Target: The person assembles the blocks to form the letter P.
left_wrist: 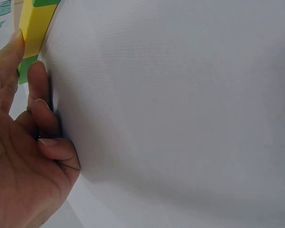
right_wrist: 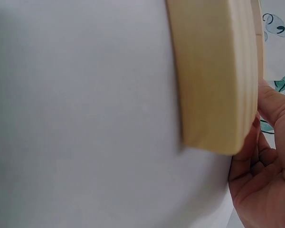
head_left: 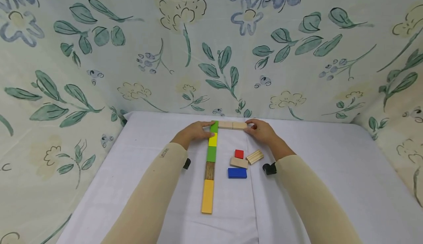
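A column of rectangular blocks runs toward me: a far green block (head_left: pixel 214 127), a yellow block (head_left: pixel 213 139), a second green block (head_left: pixel 211 154), a brown block (head_left: pixel 209 170) and an orange-yellow block (head_left: pixel 207 196). Two pale wooden blocks, the inner one (head_left: pixel 225 125) and the outer one (head_left: pixel 239 126), extend right from the far green block. My left hand (head_left: pixel 195 131) touches the column's far end, its thumb against the yellow block (left_wrist: pixel 36 33) and a finger at the far green one. With thumb and finger my right hand (head_left: pixel 262 131) pinches the outer pale block's right end.
Inside the corner lie a red block (head_left: pixel 239 154), a pale block (head_left: pixel 239 162), a striped wooden block (head_left: pixel 255 157) and a blue block (head_left: pixel 237 173). The striped block (right_wrist: pixel 213 76) is close to my right wrist. Floral cloth (head_left: pixel 231 53) hangs behind the white-covered table (head_left: pixel 330 185).
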`<state>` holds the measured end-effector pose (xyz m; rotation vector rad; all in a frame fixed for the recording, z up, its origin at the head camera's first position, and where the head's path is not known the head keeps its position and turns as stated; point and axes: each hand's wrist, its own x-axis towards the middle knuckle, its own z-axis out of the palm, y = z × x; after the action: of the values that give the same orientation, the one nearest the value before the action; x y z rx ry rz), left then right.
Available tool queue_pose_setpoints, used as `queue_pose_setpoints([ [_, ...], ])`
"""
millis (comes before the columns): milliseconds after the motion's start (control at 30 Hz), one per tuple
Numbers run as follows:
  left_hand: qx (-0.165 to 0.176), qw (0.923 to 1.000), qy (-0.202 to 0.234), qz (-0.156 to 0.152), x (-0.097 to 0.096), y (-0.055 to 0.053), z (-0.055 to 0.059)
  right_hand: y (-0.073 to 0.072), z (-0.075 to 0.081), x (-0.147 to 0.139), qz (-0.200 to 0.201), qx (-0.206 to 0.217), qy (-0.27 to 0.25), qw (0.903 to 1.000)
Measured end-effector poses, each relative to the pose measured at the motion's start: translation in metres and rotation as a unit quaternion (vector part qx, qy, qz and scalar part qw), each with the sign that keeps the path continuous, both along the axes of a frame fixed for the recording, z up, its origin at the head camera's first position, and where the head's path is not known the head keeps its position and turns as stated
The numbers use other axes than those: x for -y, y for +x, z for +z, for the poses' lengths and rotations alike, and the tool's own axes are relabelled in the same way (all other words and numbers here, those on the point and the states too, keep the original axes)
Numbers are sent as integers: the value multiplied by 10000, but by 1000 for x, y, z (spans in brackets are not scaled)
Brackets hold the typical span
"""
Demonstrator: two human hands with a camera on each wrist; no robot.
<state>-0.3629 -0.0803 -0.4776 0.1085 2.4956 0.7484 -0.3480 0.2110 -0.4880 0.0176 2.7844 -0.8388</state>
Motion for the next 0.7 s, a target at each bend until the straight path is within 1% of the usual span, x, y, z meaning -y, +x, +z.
queue_pose_setpoints([
  [233,44,10000,48,32,2,3,5,1,3,4,-105,46,-5,9999],
  [400,96,9999,46,102,3,2,4,2,0,3,-210,25,-169,9996],
  [500,142,9998,76,115,2,0,2,7,-2,0,-252,-121,-429,9987],
  [567,178,9997,87,122,2,-1,1,11,-3,-2,-276,-130,-651,9974],
  [633,182,9998,84,95,1,-2,1,17,-2,-4,-319,-129,-840,9959],
  [700,164,9998,73,75,1,-2,1,26,1,-4,-401,-209,-861,9953],
])
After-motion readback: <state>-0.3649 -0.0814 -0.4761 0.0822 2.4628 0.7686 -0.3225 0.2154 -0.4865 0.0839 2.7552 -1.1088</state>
